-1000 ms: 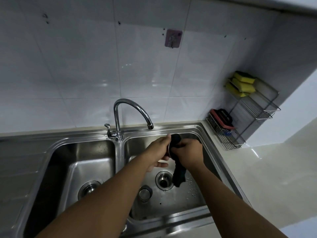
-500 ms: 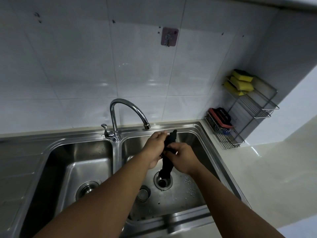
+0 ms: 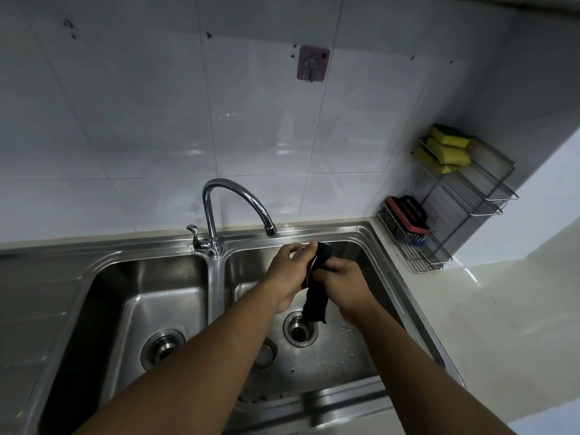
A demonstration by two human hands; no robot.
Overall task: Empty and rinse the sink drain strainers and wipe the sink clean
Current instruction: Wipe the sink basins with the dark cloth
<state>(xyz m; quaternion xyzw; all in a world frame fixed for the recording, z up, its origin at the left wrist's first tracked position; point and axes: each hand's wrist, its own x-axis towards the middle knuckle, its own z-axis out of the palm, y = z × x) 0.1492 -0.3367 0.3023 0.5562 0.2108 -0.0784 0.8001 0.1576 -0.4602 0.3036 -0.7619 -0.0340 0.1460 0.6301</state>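
Left hand [image 3: 287, 271] and right hand [image 3: 343, 282] gripping black cloth [image 3: 315, 304], hanging over open drain [image 3: 300, 331], right basin [image 3: 375, 268]

White glazed wall tiles [image 3: 141, 120], specked with dark marks, dim reflections. Pink adhesive hook [image 3: 313, 62] high centre. Corner right: two-tier wire rack [image 3: 470, 196], yellow sponges [image 3: 448, 146] on top. Pale countertop [image 3: 502, 324] beneath it.

I see black cloth [image 3: 315, 304], yellow sponges [image 3: 449, 149] (dark tops), pink hook [image 3: 313, 63], white tiles [image 3: 141, 120] with dark specks, silver sink [image 3: 131, 251], red-and-black brush [image 3: 406, 212].
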